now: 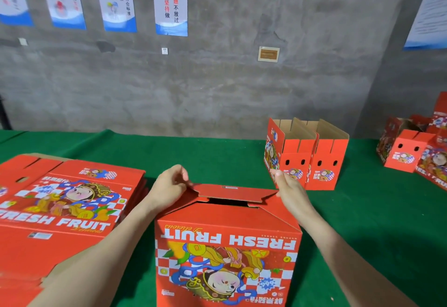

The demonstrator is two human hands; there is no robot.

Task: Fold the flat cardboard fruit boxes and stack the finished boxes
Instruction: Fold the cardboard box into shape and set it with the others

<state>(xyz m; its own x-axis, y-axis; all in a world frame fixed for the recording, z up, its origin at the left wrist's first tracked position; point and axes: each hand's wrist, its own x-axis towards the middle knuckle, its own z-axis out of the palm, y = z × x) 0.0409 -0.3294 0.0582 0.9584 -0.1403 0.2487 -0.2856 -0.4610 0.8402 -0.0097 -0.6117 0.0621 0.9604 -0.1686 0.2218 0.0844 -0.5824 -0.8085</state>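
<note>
Box (227, 246) between my hands, upside down, flap (232, 193) half closed. Left hand (169, 183) pinches flap corner; right hand (289, 188), fingers nearly straight, presses other end. Flat stack (65, 200) waits left of left hand; folded boxes (307, 159) beyond right hand.

Glossy printed red cardboard box (227, 253), matt green cloth table (205, 152), rough grey concrete wall (217, 77).

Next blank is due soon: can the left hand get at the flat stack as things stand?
Probably yes. The stack of flat boxes lies just beside the left hand, nothing between them. But that hand grips the top flap of the half-folded box, so it must release first.
</note>
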